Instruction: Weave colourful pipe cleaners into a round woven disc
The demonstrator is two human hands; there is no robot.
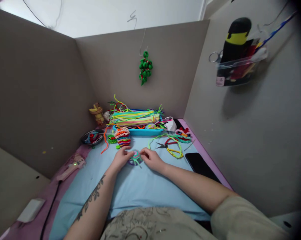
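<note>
Both hands are over the blue cloth at the middle of the desk. Between them is a small coiled piece of pipe cleaners in pink, teal and purple, with loose pale green ends pointing toward me. My left hand pinches its left side between thumb and fingers. From the right, my right hand has its fingers closed at the coil's edge; its fingertips are partly hidden. Just beyond my left hand lies a striped pipe-cleaner piece with orange, red and blue rows.
A blue tray heaped with pipe cleaners stands at the back. Pliers and a black phone lie right. On the left are a bowl and a pink corded tool. Grey partitions enclose the desk.
</note>
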